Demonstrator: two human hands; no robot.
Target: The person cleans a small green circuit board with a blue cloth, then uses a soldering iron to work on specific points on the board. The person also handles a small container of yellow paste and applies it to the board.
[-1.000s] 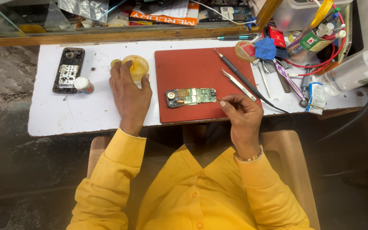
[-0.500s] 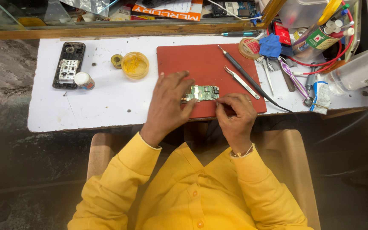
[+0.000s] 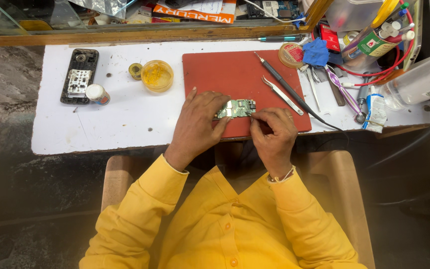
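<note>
A small green circuit board (image 3: 236, 107) lies near the front edge of a red work mat (image 3: 225, 74). My left hand (image 3: 197, 124) rests on the mat and pinches the board's left end with its fingertips. At the board's right end, my right hand (image 3: 273, 134) has its fingers pinched together. Whether it holds a small tool or part is hidden by the fingers.
Tweezers (image 3: 282, 94) and a black soldering iron (image 3: 287, 89) lie on the mat's right side. A yellow flux tin (image 3: 157, 75), a small ring (image 3: 135, 70), an opened phone (image 3: 79, 75) and a small bottle (image 3: 97, 93) sit on the white table (image 3: 105, 124). Tools, wires and bottles crowd the right.
My left hand moved from beside the yellow tin onto the mat and took hold of the board. My right hand closed in on the board's right end.
</note>
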